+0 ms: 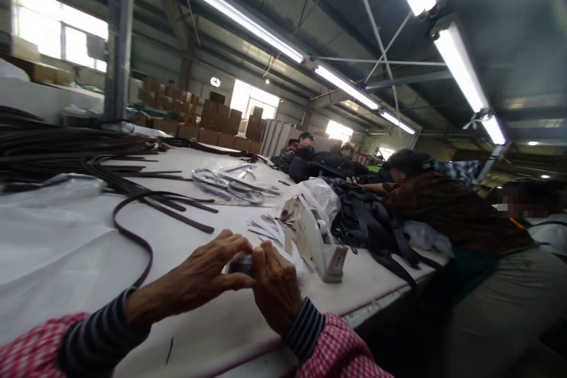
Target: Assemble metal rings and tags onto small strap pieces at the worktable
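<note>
Just above the white table surface, my left hand [199, 271] and my right hand [274, 286] meet. Between them is a small dark grey piece with a pale, shiny edge [241, 264], mostly covered by the fingers, so its kind is unclear. The left thumb and fingers pinch its near side. My right fingers are curled against its other end. A pile of white and tan paper strips [287, 230] lies just beyond the right hand. Beside the pile stands a white plastic device [325, 248], shaped like a tape dispenser.
Dark brown straps [150, 189] are heaped at the left. Clear plastic loops [230, 186] lie farther back. Black webbing [367, 212] covers the right side near the table edge [376, 307]. A co-worker in a brown top [452, 207] leans over there. Clear sheeting [48, 242] lies left.
</note>
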The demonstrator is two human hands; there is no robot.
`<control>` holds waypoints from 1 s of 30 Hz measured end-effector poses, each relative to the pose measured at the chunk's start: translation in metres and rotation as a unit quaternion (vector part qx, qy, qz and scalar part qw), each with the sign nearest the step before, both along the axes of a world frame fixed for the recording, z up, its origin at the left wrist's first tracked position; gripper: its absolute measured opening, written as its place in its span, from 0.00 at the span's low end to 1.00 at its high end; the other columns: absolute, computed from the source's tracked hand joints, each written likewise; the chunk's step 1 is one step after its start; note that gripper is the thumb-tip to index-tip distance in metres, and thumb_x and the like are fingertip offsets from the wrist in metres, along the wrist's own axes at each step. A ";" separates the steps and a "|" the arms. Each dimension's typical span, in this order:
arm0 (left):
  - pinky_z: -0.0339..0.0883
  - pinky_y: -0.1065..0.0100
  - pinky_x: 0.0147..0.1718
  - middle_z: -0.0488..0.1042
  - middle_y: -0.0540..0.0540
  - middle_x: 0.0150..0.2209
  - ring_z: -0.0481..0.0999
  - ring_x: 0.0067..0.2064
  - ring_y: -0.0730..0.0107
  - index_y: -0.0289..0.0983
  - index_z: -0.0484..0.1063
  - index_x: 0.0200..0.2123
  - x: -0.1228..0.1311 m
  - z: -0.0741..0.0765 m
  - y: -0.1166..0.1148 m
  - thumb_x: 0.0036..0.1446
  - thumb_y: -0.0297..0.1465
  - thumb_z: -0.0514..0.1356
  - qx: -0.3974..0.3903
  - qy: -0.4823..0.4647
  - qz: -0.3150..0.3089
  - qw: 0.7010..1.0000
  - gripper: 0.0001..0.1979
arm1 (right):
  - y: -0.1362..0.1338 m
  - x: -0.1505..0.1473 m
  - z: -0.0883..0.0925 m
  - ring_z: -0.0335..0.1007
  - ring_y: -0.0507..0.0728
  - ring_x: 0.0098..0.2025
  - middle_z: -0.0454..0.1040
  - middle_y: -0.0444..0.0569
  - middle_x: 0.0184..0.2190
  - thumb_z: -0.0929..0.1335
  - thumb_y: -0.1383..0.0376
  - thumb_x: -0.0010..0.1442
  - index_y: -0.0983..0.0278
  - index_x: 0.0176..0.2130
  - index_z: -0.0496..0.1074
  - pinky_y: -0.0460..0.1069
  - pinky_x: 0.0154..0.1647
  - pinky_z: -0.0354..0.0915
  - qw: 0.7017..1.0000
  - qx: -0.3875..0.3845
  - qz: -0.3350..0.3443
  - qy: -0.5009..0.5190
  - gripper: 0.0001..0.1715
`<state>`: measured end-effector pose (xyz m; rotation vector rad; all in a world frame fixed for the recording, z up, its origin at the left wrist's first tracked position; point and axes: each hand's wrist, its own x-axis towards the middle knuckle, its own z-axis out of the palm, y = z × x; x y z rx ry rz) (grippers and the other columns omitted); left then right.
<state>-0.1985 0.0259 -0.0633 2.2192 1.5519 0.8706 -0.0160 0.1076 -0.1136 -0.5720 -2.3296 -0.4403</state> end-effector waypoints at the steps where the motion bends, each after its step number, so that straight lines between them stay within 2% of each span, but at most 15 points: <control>1: 0.63 0.60 0.48 0.70 0.47 0.43 0.67 0.47 0.59 0.41 0.70 0.45 -0.001 -0.009 0.000 0.63 0.41 0.63 -0.008 0.000 -0.005 1.000 0.13 | -0.001 -0.002 -0.006 0.70 0.61 0.38 0.72 0.52 0.38 0.65 0.76 0.64 0.64 0.44 0.64 0.52 0.33 0.68 1.000 -0.002 -0.002 -0.021 0.10; 3: 0.63 0.61 0.47 0.69 0.47 0.42 0.67 0.46 0.60 0.39 0.69 0.44 -0.004 -0.025 0.000 0.59 0.32 0.64 -0.013 -0.009 -0.023 1.000 0.10 | -0.006 0.000 -0.013 0.71 0.61 0.39 0.73 0.52 0.40 0.66 0.76 0.63 0.64 0.44 0.65 0.52 0.33 0.68 0.997 -0.029 0.015 -0.077 0.10; 6: 0.62 0.65 0.46 0.68 0.48 0.41 0.66 0.45 0.62 0.39 0.70 0.41 -0.007 -0.041 -0.003 0.50 0.23 0.62 -0.012 -0.044 -0.044 0.998 0.13 | -0.012 0.016 -0.006 0.72 0.60 0.45 0.73 0.50 0.47 0.67 0.73 0.65 0.63 0.50 0.66 0.50 0.37 0.69 0.975 -0.134 0.079 -0.157 0.14; 9: 0.62 0.68 0.44 0.66 0.50 0.42 0.68 0.44 0.65 0.39 0.70 0.37 -0.011 -0.039 -0.003 0.44 0.20 0.63 -0.069 -0.077 -0.049 0.993 0.16 | -0.004 0.037 0.009 0.71 0.58 0.51 0.71 0.48 0.54 0.74 0.62 0.62 0.59 0.57 0.64 0.50 0.45 0.70 0.938 -0.256 0.145 -0.182 0.27; 11: 0.62 0.69 0.44 0.67 0.51 0.43 0.69 0.44 0.66 0.39 0.71 0.35 -0.014 -0.034 -0.001 0.42 0.19 0.63 -0.111 -0.079 -0.052 0.989 0.16 | 0.008 0.047 0.016 0.69 0.60 0.55 0.67 0.49 0.59 0.76 0.56 0.59 0.56 0.59 0.64 0.52 0.51 0.68 0.926 -0.296 0.160 -0.169 0.34; 13: 0.62 0.69 0.45 0.68 0.52 0.44 0.69 0.45 0.66 0.39 0.72 0.35 -0.019 -0.028 0.001 0.44 0.21 0.64 -0.133 -0.067 -0.065 0.987 0.13 | 0.021 0.051 0.017 0.69 0.60 0.56 0.65 0.51 0.61 0.76 0.56 0.59 0.56 0.59 0.66 0.52 0.53 0.67 0.924 -0.313 0.155 -0.155 0.32; 16: 0.62 0.69 0.47 0.67 0.52 0.46 0.69 0.46 0.65 0.41 0.73 0.38 -0.026 -0.022 0.001 0.49 0.24 0.67 -0.138 -0.043 -0.090 0.985 0.13 | 0.031 0.044 0.012 0.72 0.56 0.46 0.71 0.48 0.50 0.75 0.63 0.62 0.58 0.54 0.72 0.49 0.47 0.66 0.922 -0.323 0.153 -0.151 0.21; 19: 0.60 0.66 0.47 0.68 0.51 0.46 0.68 0.48 0.63 0.41 0.72 0.44 -0.024 -0.022 0.000 0.55 0.31 0.69 -0.103 0.017 -0.088 0.991 0.15 | 0.024 0.028 0.004 0.71 0.54 0.38 0.72 0.45 0.39 0.75 0.65 0.60 0.62 0.44 0.76 0.47 0.39 0.63 0.937 -0.294 0.129 -0.139 0.11; 21: 0.56 0.63 0.47 0.70 0.50 0.46 0.66 0.50 0.60 0.42 0.72 0.46 -0.017 -0.025 -0.001 0.58 0.35 0.69 -0.046 0.088 -0.060 0.993 0.14 | 0.014 0.018 0.001 0.71 0.55 0.38 0.72 0.46 0.37 0.74 0.63 0.61 0.63 0.41 0.76 0.47 0.37 0.62 0.949 -0.267 0.103 -0.129 0.08; 24: 0.51 0.59 0.45 0.75 0.52 0.46 0.66 0.50 0.59 0.44 0.73 0.43 -0.002 -0.033 -0.001 0.60 0.30 0.67 0.028 0.162 -0.020 0.986 0.09 | 0.006 0.013 0.004 0.71 0.56 0.39 0.74 0.47 0.38 0.73 0.62 0.63 0.63 0.41 0.76 0.48 0.37 0.61 0.954 -0.262 0.099 -0.107 0.07; 25: 0.50 0.59 0.44 0.76 0.53 0.45 0.67 0.48 0.60 0.44 0.73 0.42 0.002 -0.036 -0.001 0.61 0.29 0.66 0.038 0.165 -0.014 0.985 0.07 | 0.008 0.015 0.007 0.71 0.56 0.38 0.74 0.47 0.38 0.73 0.62 0.62 0.63 0.41 0.76 0.48 0.38 0.62 0.947 -0.283 0.114 -0.103 0.08; 27: 0.49 0.59 0.42 0.77 0.54 0.42 0.67 0.46 0.62 0.42 0.72 0.37 0.008 -0.039 -0.002 0.62 0.29 0.65 0.041 0.152 -0.011 0.987 0.03 | 0.018 0.020 0.015 0.71 0.54 0.35 0.74 0.46 0.36 0.73 0.60 0.62 0.62 0.41 0.77 0.47 0.36 0.63 0.913 -0.367 0.155 -0.092 0.10; 29: 0.49 0.60 0.41 0.76 0.54 0.38 0.68 0.45 0.63 0.39 0.70 0.32 0.010 -0.039 -0.003 0.59 0.27 0.65 0.038 0.137 -0.005 0.990 0.06 | 0.033 0.024 0.025 0.70 0.52 0.32 0.74 0.44 0.33 0.72 0.58 0.64 0.63 0.44 0.76 0.47 0.34 0.64 0.875 -0.448 0.174 -0.057 0.12; 30: 0.49 0.60 0.41 0.76 0.54 0.37 0.68 0.45 0.63 0.38 0.69 0.30 0.010 -0.038 -0.004 0.57 0.25 0.65 0.035 0.133 0.000 0.990 0.08 | 0.040 0.024 0.028 0.69 0.52 0.30 0.74 0.43 0.32 0.72 0.58 0.65 0.63 0.47 0.75 0.46 0.34 0.64 0.868 -0.467 0.166 -0.033 0.14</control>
